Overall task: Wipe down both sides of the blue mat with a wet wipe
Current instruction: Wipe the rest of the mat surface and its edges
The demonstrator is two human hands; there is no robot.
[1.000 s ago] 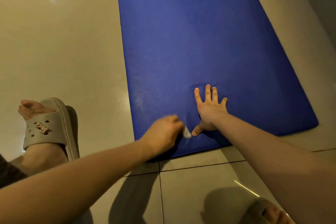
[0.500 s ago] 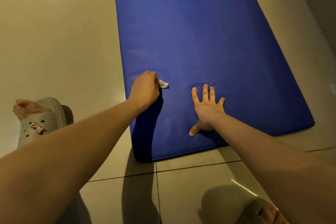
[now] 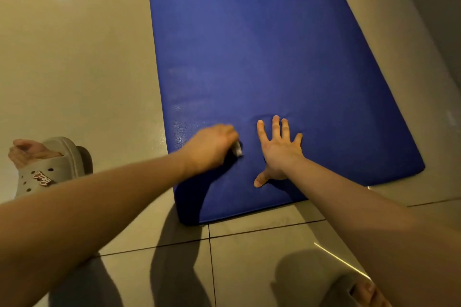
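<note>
1. Head view: the blue mat (image 3: pixel 262 45) lies flat on the glossy floor tiles (image 3: pixel 74 70), its near short edge just ahead of me and its length running away from me.
2. My left hand (image 3: pixel 212 148) is curled round the wet wipe (image 3: pixel 238 151), a small white wad showing past my knuckles and pressed on the mat near its left edge.
3. My right hand (image 3: pixel 279 149) lies flat on the mat just beside the left, fingers spread and straight, holding nothing.
4. The mat dimples a little at my right fingertips, so I judge it soft and padded, bendable rather than stiff, and probably light. On tiles this shiny it may slide, which is why I pin it.
5. To turn it over for the other side, I would take it by the near left corner or the long left edge and fold it across.
6. The wipe is limp and small; a bunched grip suits it better than a fingertip pinch.
7. Half a second ago my left hand was farther up the mat, at its left edge; it has since swept back toward me and in toward my right hand, which has stayed planted.
</note>
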